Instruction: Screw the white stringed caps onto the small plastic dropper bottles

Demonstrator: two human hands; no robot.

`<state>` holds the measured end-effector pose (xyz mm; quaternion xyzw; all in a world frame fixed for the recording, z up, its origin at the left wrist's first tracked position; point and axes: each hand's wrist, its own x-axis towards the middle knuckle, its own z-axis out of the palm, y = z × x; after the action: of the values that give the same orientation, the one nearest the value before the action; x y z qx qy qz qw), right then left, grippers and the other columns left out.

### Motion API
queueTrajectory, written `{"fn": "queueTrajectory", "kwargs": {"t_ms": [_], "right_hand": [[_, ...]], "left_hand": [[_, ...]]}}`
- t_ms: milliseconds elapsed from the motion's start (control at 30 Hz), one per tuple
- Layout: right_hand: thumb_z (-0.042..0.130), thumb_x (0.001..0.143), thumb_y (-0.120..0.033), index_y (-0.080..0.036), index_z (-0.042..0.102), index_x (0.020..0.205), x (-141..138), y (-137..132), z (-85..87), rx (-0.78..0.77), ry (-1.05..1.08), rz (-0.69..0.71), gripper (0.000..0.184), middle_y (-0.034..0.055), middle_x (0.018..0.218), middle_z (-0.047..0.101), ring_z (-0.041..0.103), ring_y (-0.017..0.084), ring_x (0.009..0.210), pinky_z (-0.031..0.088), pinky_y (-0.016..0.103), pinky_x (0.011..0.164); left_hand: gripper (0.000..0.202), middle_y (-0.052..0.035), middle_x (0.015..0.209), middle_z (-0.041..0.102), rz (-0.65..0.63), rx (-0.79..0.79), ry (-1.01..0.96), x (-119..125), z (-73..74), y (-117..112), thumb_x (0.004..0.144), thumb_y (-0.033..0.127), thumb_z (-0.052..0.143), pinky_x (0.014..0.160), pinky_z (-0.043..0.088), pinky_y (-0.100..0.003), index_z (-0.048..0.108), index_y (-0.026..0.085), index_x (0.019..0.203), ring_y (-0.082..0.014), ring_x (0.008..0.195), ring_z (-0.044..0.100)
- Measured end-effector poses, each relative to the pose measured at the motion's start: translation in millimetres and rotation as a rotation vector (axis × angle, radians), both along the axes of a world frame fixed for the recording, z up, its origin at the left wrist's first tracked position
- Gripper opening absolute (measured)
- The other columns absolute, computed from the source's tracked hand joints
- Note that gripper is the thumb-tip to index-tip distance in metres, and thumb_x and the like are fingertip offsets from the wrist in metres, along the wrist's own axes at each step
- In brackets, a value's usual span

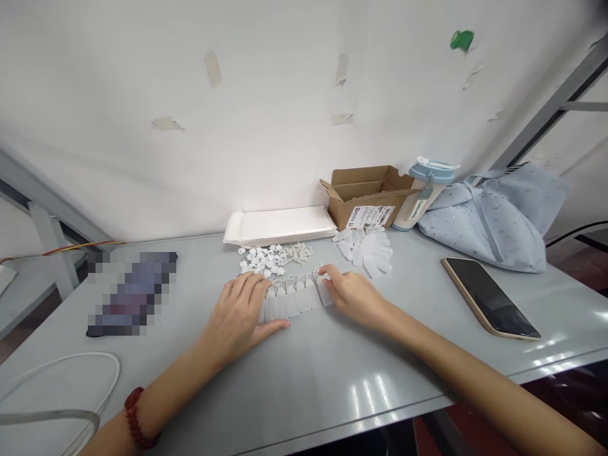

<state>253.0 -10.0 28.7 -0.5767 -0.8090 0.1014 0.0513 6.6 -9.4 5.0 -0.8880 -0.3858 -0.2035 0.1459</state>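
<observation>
both hands were lining up a row of small white plastic bottles (292, 299) lying mid-table, before the loose white caps (260, 259). the left hand (240, 316) lay flat, fingers spread, against the row's left end; the right hand (354, 294) pinched the rightmost bottle. next would call for a gentle squeeze inward, judging by the row.

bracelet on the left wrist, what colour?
Dark red beads; the bracelet shows in the head view, below the left hand.
</observation>
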Motion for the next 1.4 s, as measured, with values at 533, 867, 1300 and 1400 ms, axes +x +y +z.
{"fn": "queueTrajectory", "kwargs": {"t_ms": [533,867,1300,1400], "right_hand": [[0.029,0.095,-0.018,-0.013,0.043,0.119,-0.4,-0.5,0.4,-0.017,0.012,-0.005,0.028,0.0004,0.057,0.053,0.050,0.017,0.054,0.022,0.024,0.051],[0.029,0.096,-0.019,-0.012,0.043,0.120,-0.6,0.1,1.2,-0.021,0.010,-0.006,0.029,0.0031,0.061,0.059,0.052,0.017,0.055,0.022,0.024,0.052],[0.030,0.095,-0.019,-0.014,0.043,0.119,19.4,19.2,-0.1,0.104,-0.022,-0.162,0.027,0.0023,0.063,0.061,0.054,0.018,0.056,0.024,0.024,0.051],[0.033,0.094,-0.017,-0.014,0.046,0.117,26.1,25.4,-0.4,0.190,-0.027,-0.206,0.025,0.0069,0.080,0.066,0.058,0.019,0.068,0.029,0.025,0.054]], "left_hand": [[0.063,-0.0162,0.112,0.058,-0.044,-0.089,-0.039,4.5,-1.7,11.3,0.073,0.065,0.056,0.087,0.042,-0.045,0.049,0.014,0.110,-0.0326,0.107,0.051],[0.061,-0.0163,0.114,0.058,-0.050,-0.137,-0.082,13.9,-4.5,11.4,0.074,0.062,0.057,0.088,0.041,-0.045,0.050,0.013,0.110,-0.0324,0.109,0.049],[0.029,-0.0065,0.095,0.063,0.187,-0.399,-0.438,23.7,23.4,50.1,0.092,0.038,0.035,0.079,0.044,-0.038,0.056,0.019,0.088,-0.0255,0.098,0.051],[0.022,-0.0070,0.091,0.064,0.123,-0.364,-0.356,31.6,25.6,64.0,0.087,0.030,0.040,0.075,0.045,-0.038,0.059,0.019,0.084,-0.0259,0.093,0.052]]}}
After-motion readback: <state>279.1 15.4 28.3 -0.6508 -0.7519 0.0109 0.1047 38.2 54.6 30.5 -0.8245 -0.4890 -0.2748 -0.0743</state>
